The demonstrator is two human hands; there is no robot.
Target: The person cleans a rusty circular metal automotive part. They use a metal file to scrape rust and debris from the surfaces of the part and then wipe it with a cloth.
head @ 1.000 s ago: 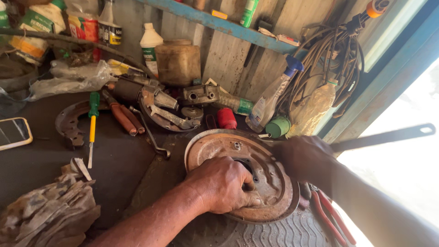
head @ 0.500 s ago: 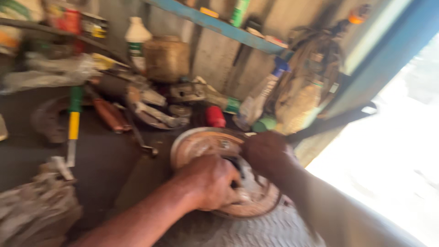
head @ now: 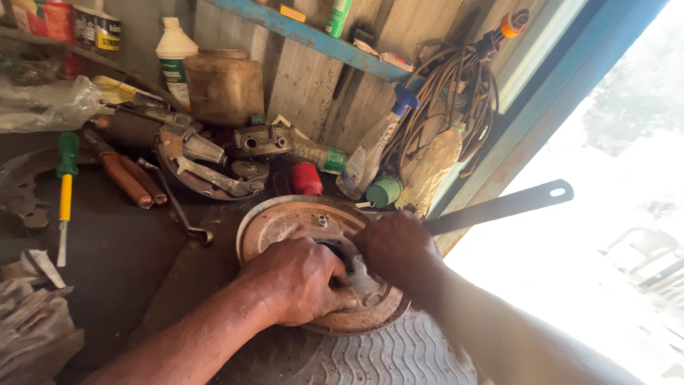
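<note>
A round rusty brake backing plate (head: 285, 222) lies flat on a ribbed rubber tyre (head: 385, 356) at the front of the bench. My left hand (head: 298, 279) is closed over parts at the plate's centre, fingers curled around a metal piece. My right hand (head: 396, 248) presses on the same centre from the right, fingers bent down onto the parts. What exactly each hand grips is hidden under the fingers.
A long dark flat bar (head: 499, 207) sticks out to the right behind my right hand. Behind the plate lie another brake assembly (head: 206, 167), a green-and-yellow screwdriver (head: 65, 189), red-handled pliers (head: 127, 178), a spray bottle (head: 374, 146) and coiled cable (head: 445, 93).
Both hands stay on the plate's centre. The camera has swung and moved closer, so the plate sits more to the middle of the view.
</note>
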